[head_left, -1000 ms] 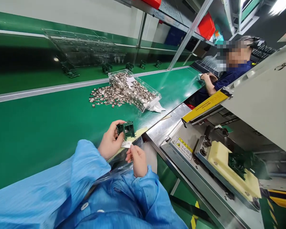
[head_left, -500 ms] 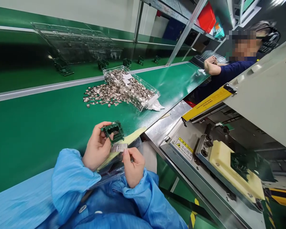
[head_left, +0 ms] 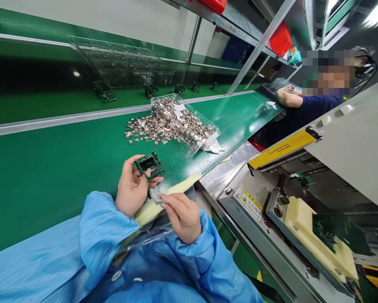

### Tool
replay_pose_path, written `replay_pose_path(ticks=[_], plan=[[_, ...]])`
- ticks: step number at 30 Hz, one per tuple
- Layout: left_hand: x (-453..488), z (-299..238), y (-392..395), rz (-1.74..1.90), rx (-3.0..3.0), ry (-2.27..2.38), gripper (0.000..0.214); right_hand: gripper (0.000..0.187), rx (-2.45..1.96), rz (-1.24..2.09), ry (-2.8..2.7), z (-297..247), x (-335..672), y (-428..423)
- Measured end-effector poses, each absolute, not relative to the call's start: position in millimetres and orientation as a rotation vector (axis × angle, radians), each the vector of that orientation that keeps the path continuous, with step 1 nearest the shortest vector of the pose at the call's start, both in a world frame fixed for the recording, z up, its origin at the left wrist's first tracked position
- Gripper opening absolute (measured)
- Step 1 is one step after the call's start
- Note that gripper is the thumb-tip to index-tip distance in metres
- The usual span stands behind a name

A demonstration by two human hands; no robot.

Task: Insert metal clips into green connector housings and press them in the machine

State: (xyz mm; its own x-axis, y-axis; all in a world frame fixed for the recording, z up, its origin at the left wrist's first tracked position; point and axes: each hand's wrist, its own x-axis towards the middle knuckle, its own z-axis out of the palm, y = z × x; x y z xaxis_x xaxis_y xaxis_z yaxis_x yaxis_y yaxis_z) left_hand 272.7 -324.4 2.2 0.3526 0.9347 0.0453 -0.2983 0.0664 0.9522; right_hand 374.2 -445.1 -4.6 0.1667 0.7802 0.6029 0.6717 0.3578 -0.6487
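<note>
My left hand (head_left: 133,187) is closed around a dark green square plastic frame (head_left: 157,168) with an opening in its middle. The thumb reaches over the frame's lower edge, where a small shiny piece shows. Between the thumb and fingers of my right hand (head_left: 185,214) is a short metal strip (head_left: 155,194) with a row of thin parallel teeth. The strip's upper end lies just under the left fingers; whether they touch it I cannot tell. Beyond both hands, a pile of small metal pieces (head_left: 154,128) spills beside a clear plastic box (head_left: 212,136) filled with the same pieces.
A green work surface (head_left: 65,168) runs along the left. Close on the right stands a machine with a yellow bar (head_left: 281,147), a warning label (head_left: 251,205) and a cream block (head_left: 315,235). A co-worker's arm (head_left: 291,99) rests at the far end. Yellow paper (head_left: 166,198) lies below my hands.
The metal strip has swung from nearly level to a downward slant, and my right hand has turned with it. The green frame has tilted in my left hand. The whole view has shifted slightly.
</note>
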Motion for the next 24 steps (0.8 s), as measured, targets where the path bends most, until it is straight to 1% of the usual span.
replay_pose_path(ticks=[2,4,6,8,9,11,13,15,17,20,24], plan=[[274.4,-0.2,-325.1,1.044,1.169,0.684,0.043,0.033,-1.331,0.106,-1.666,-13.6,384.1,-453.3],[277.2,-4.1,-327.6,0.966,1.297,0.62,0.039,0.032,-1.362,0.127,-1.644,-27.7,387.8,-463.4],[280.7,-7.3,-330.3,0.835,1.544,0.564,0.036,0.025,-1.438,0.208,-1.445,-43.8,383.8,-472.6],[284.2,-8.1,-332.1,0.709,1.814,0.546,0.036,0.016,-1.472,0.388,-1.094,-58.6,373.9,-478.2],[285.8,-7.5,-332.6,0.668,1.913,0.557,0.036,0.016,-1.452,0.511,-0.899,-64.6,367.9,-479.2],[288.0,-5.4,-333.5,0.648,2.008,0.623,0.037,0.027,-1.356,0.74,-0.594,-72.8,356.8,-477.7],[288.4,-3.6,-334.7,0.671,2.018,0.711,0.037,0.038,-1.268,0.881,-0.465,-76.4,349.3,-472.9],[287.0,-3.1,-336.4,0.693,2.021,0.78,0.037,0.043,-1.237,0.919,-0.458,-77.5,346.3,-467.0],[284.5,-3.4,-338.1,0.708,2.038,0.806,0.037,0.044,-1.245,0.916,-0.463,-78.9,346.7,-461.5],[281.6,-3.5,-339.5,0.709,2.033,0.806,0.037,0.044,-1.247,0.865,-0.444,-83.9,348.8,-455.7],[282.1,-2.7,-339.7,0.71,2.001,0.827,0.038,0.05,-1.222,0.817,-0.431,-88.2,346.4,-450.9]])
